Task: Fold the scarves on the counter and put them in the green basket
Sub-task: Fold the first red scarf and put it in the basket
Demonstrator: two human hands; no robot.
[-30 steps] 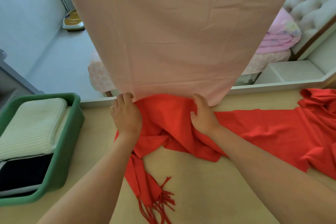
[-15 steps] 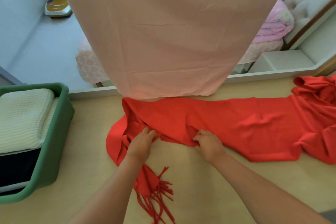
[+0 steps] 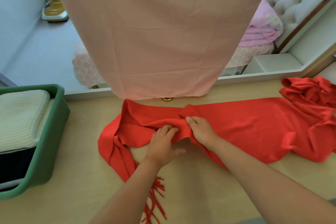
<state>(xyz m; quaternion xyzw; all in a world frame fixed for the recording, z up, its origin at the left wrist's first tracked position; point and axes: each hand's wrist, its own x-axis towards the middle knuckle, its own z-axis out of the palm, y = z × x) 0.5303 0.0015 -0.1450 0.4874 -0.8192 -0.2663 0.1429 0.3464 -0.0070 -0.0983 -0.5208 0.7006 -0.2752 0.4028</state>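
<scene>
Partly, the red scarf (image 3: 245,125) was cut off at the right edge, and its fringe was half hidden under the left forearm (image 3: 131,192); it was spread on the surface (image 3: 190,187), right of the green basket (image 3: 51,132). A bunched fold was gripped by the left hand (image 3: 161,143) and right hand (image 3: 201,131), which had been brought closer together than half a second before.

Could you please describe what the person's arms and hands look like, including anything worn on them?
Both arms are bare: no sleeve shows on the left forearm or the right forearm up to the frame's edge. The left hand and right hand wear no gloves. I can see no ring, watch, bracelet or other marking, though the left thumb is blurred.
</scene>
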